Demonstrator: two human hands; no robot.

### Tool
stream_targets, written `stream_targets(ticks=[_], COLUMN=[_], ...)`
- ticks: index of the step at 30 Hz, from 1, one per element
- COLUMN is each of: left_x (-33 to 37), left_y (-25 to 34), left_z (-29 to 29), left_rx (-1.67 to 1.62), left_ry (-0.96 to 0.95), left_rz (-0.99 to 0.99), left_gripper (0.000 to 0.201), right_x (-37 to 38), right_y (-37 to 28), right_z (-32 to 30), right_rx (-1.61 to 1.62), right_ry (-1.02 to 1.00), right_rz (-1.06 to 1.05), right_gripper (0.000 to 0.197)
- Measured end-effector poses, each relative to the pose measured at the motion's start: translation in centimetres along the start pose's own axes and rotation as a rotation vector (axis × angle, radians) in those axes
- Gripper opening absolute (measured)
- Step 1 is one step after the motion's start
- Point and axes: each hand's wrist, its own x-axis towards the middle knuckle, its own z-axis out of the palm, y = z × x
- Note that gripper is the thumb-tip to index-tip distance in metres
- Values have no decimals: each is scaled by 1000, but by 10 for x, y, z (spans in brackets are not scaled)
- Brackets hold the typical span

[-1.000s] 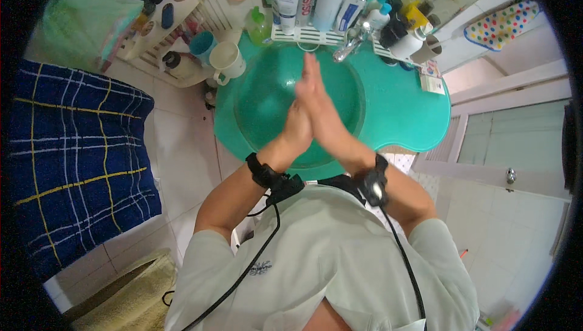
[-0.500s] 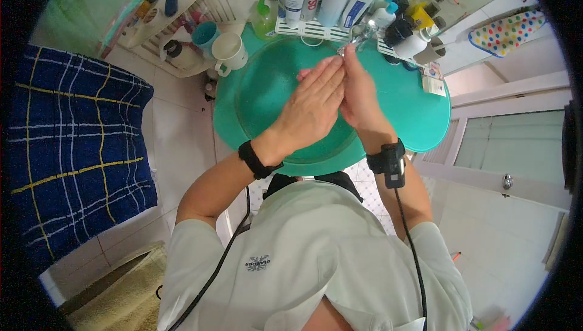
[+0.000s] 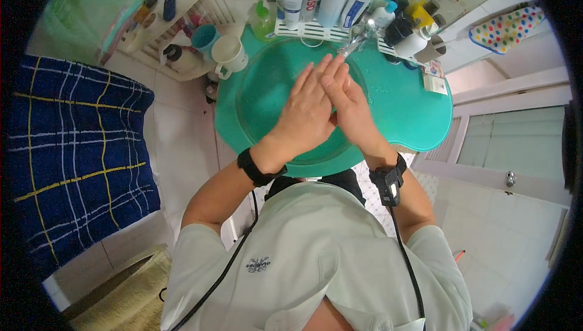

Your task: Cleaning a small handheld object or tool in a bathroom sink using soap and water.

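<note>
Both bare hands meet over the green washbasin (image 3: 255, 64), close below the metal faucet (image 3: 358, 38). My left hand (image 3: 306, 109) shows its back, with its fingers stretched out toward the spout. From the right, my right hand (image 3: 354, 109) clasps it, the thumb lying across the edge of the left hand. Most of the right fingers are hidden beneath the left hand. Between the palms I see no object. A black strap with a cable sits on each wrist; the right strap (image 3: 387, 180) carries a small box.
Tubes and bottles crowd a white rack (image 3: 303, 31) behind the basin. A green pump bottle (image 3: 262, 23), a white mug (image 3: 229, 55) and a teal cup (image 3: 205, 38) stand at left. Water drops dot the counter (image 3: 413, 118). A blue plaid towel (image 3: 82, 155) hangs far left.
The hands have come slightly back from the faucet. The right thumb, which pointed up beside the left fingers, now lies over the left hand, and the left fingers are more spread.
</note>
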Motion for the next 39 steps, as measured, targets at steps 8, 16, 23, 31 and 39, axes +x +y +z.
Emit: stream_targets(ticks=[8, 16, 23, 31, 39], left_x=[3, -11, -8, -12, -5], left_y=[-32, -11, -7, -7, 12], left_z=[-18, 14, 4, 2, 16], left_rx=[-1005, -1344, -1275, -828, -1258], left_ry=[-414, -32, -16, -9, 208], left_rz=[-307, -453, -533, -382, -451], left_gripper=[54, 31, 27, 27, 37], right_x=[-11, -15, -7, -10, -3], right_y=[10, 15, 16, 11, 15], right_z=[-11, 10, 4, 9, 14], right_rx=[-446, 63, 347, -18, 414], right_ry=[-309, 42, -17, 71, 149], right_rz=[49, 100, 199, 79, 241], right_gripper=[32, 35, 32, 30, 37])
